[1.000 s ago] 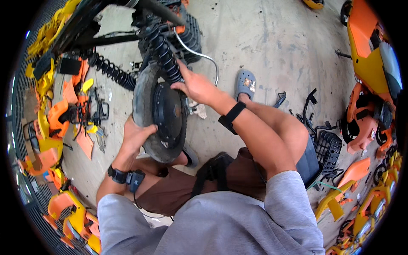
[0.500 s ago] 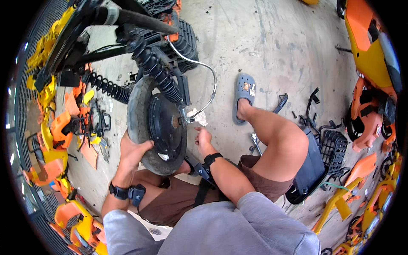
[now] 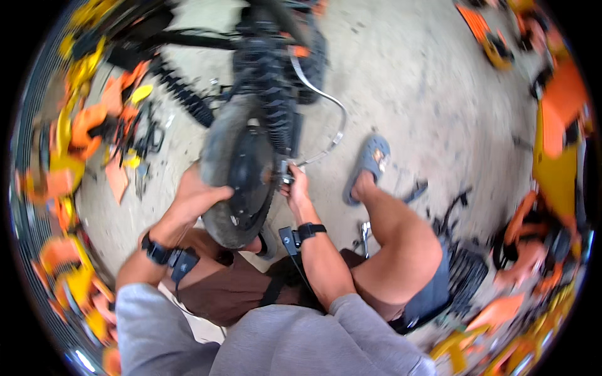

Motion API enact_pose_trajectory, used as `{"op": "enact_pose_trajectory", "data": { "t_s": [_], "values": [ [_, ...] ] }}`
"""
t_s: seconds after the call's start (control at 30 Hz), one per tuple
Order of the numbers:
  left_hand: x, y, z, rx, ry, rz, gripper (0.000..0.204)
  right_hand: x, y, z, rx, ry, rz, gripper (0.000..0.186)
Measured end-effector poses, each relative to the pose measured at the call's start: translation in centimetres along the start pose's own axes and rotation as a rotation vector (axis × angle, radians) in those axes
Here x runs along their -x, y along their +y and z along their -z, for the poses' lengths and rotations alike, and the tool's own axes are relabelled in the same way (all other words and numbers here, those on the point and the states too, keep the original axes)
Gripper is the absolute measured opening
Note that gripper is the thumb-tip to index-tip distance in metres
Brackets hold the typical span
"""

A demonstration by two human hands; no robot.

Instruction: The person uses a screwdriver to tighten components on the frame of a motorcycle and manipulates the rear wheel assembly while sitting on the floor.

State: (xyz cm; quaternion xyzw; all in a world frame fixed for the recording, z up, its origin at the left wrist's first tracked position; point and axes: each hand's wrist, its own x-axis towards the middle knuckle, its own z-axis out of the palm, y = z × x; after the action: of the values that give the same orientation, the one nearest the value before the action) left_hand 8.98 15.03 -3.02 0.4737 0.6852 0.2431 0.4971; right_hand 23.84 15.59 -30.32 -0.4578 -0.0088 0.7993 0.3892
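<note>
A wheel with a black tyre (image 3: 213, 147) and a dark hub (image 3: 248, 191) stands upright between my legs, below a black coil-spring shock absorber (image 3: 271, 100). My left hand (image 3: 197, 194) grips the tyre's left side, its thumb over the near sidewall and its fingers hidden behind the rubber. At the hub's right side, my right hand (image 3: 298, 187) has its fingers bent around the silver axle end (image 3: 286, 178); blur hides the exact grip. A silver-sheathed cable (image 3: 342, 113) curves down to the axle beside that hand.
Yellow and orange body panels (image 3: 81, 125) are heaped at the left; more orange and yellow parts (image 3: 558, 138) line the right. A silver wrench-like tool (image 3: 365, 235) lies by my right leg. Black crates and brackets (image 3: 464, 269) sit beyond my right knee.
My right hand has moved up from below the axle and now touches it. My left hand stays on the tyre. The whole view has shifted and blurred.
</note>
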Motion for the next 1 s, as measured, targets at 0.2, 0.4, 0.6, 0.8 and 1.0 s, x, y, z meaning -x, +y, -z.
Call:
{"op": "enact_pose_trajectory", "data": {
  "t_s": [0.2,0.4,0.6,0.8,1.0],
  "values": [
    [-0.6,-1.5,1.3,-0.144,0.159,0.061,0.067,1.0,-0.9,-0.6,0.066,0.024,0.153,0.029],
    [-0.1,-3.1,0.6,-0.217,0.190,0.038,0.072,1.5,-1.7,-0.9,-0.121,-0.035,-0.043,0.035],
    [0.2,-3.0,0.8,-0.246,0.169,0.054,0.065,0.0,-1.5,0.1,0.073,0.000,0.049,0.038],
    [0.3,-3.4,0.6,-0.232,0.213,0.006,0.065,-1.5,1.8,2.7,-0.050,-0.099,0.045,0.040],
    [0.2,-4.5,0.3,-0.190,0.246,-0.041,0.060,-1.1,8.6,2.8,-0.077,0.189,0.046,0.054]
  ]
}}
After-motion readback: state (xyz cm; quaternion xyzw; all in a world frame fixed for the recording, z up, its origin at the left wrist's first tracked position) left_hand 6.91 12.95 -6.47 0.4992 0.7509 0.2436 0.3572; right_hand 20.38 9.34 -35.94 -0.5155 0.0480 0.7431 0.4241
